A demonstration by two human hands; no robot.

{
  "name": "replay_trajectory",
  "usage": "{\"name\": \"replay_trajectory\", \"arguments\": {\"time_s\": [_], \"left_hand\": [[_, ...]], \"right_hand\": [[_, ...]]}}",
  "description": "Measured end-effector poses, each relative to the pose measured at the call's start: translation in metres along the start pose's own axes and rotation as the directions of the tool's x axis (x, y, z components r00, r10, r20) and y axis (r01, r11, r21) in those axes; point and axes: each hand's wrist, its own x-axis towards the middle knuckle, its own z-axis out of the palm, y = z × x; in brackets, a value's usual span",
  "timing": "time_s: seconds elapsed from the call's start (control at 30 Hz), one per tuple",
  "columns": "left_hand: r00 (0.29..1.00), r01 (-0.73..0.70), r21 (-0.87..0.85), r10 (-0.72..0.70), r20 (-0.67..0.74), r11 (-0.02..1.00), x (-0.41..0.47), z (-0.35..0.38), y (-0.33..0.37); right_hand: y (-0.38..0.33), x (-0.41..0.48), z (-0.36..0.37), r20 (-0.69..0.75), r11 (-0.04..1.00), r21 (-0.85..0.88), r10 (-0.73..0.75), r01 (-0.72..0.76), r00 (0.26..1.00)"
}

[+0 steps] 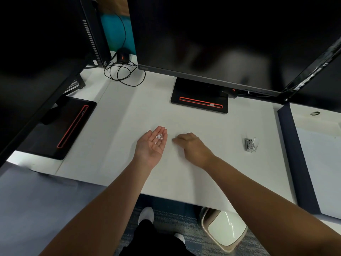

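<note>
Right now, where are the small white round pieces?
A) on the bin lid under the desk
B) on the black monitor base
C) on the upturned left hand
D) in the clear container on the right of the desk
C: the small white pieces lie on the fingers and palm of the left hand, which is held flat, palm up, over the desk.

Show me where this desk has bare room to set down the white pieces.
Bare: the wide strip between the left hand carrying the white pieces and the left monitor base; the patch between the right hand and the clear container; the band from the hands back to the centre monitor stand. Crowded: back left corner, where cables coil.
</note>
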Motion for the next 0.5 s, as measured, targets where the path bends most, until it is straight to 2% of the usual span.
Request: {"name": "replay_trajectory", "arguments": {"time_s": [0.1, 0.17, 0.23, 0.3, 0.43, 0.5], "left_hand": [[1.000, -0.004, 0.004, 0.004, 0.002, 1.000, -0.001, -0.001, 0.000], [1.000, -0.003, 0.007, 0.003, 0.003, 1.000, -0.001, -0.002, 0.000], [1.000, -0.002, 0.009, 0.002, 0.003, 1.000, -0.002, -0.004, -0.002], [1.000, 0.002, 0.012, -0.002, -0.001, 1.000, -0.003, -0.006, -0.005], [1.000, 0.009, 0.003, -0.009, -0.004, 1.000, -0.004, -0.005, -0.011], [1.000, 0.013, 0.006, -0.013, -0.003, 1.000, -0.005, -0.005, -0.013]], "right_hand": [[-0.006, -0.012, 0.000, 0.034, 0.995, -0.077, -0.059, 0.061, 0.998], [-0.007, -0.023, -0.001, 0.087, 0.999, -0.015, -0.033, 0.034, 0.996], [-0.004, -0.029, -0.005, 0.084, 0.990, 0.114, 0.068, -0.077, 0.994], [0.000, -0.033, -0.009, 0.013, 0.961, 0.193, 0.201, -0.199, 0.980], [0.004, -0.039, -0.012, 0.027, 0.937, 0.086, 0.339, -0.340, 0.941], [-0.001, -0.040, -0.010, 0.013, 0.922, 0.085, 0.379, -0.379, 0.925]]}}
